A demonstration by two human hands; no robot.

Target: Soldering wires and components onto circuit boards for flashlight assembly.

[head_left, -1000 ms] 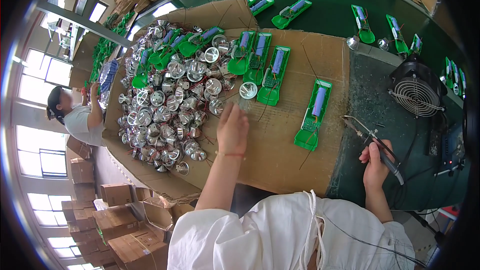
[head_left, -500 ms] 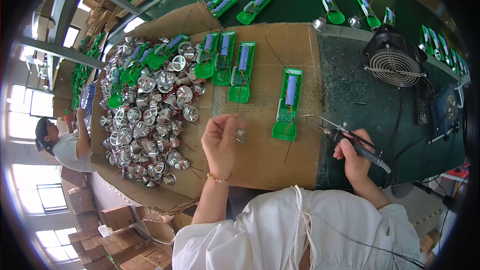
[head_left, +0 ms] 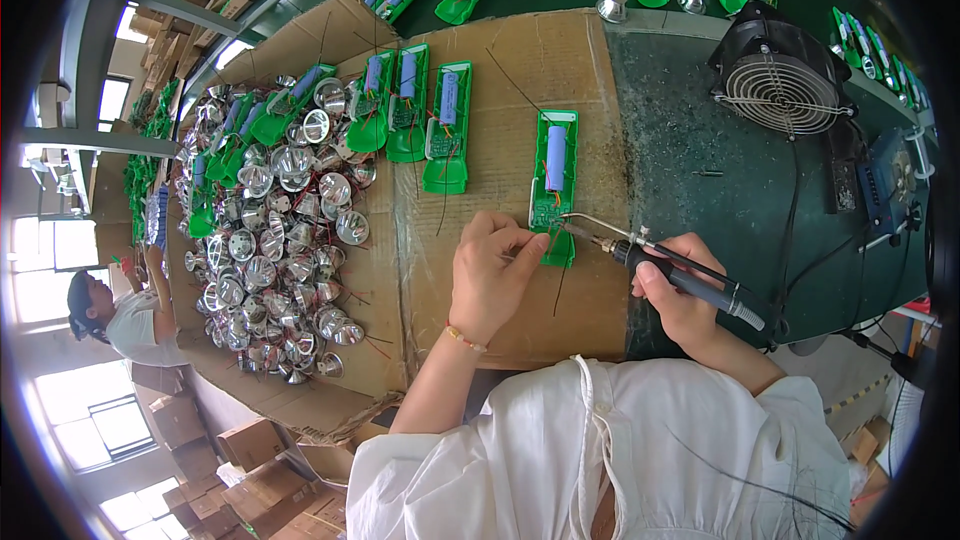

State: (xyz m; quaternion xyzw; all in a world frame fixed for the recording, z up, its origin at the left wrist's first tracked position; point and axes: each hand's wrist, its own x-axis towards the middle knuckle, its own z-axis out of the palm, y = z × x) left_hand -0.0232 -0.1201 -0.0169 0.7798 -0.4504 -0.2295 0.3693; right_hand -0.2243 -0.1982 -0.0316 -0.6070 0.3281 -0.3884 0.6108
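A green plastic housing (head_left: 563,254) lies on the cardboard before me, with a purple battery cell (head_left: 555,157), a small circuit board and thin wires in it. My left hand (head_left: 490,272) is at its lower left edge, thumb and forefinger pinched together by the board; what they hold, if anything, is hidden. My right hand (head_left: 680,302) grips a dark soldering iron (head_left: 692,284) with a thin metal tube fixed alongside. Both the iron's tip and the tube's bent end are at the circuit board; I cannot tell whether they touch it.
Left of the housing, a cardboard box (head_left: 300,405) holds many shiny reflectors (head_left: 260,270), with similar green housings on top. Another filled housing (head_left: 447,130) lies on the cardboard sheet (head_left: 490,335). A black fan (head_left: 780,90) stands at the right. A co-worker (head_left: 140,315) is at far left.
My left hand has moved right to the housing's edge. The soldering iron has come left onto the board area. The whole view has shifted slightly.
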